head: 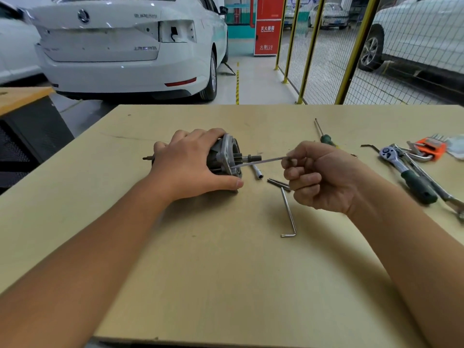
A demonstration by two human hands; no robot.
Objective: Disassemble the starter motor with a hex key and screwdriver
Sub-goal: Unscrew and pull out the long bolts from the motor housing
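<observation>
On motor (227,156), left hand (190,164) seemingly clamps.

Bright, even, diffuse light fills the scene, casting only faint soft shadows under the forearms on the pale tan wooden surface (226,259). Wide-angle distortion bends the yellow mesh fence posts (312,46) and frame edges. The glossy white car (113,46) looks slightly soft, with mild glare.

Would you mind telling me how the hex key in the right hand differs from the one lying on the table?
The held hex key is gripped by the right hand, its tip at the starter motor; the loose hex key lies untouched on the table. The held one points sideways; the loose one points away. Both are silvery metal.
</observation>
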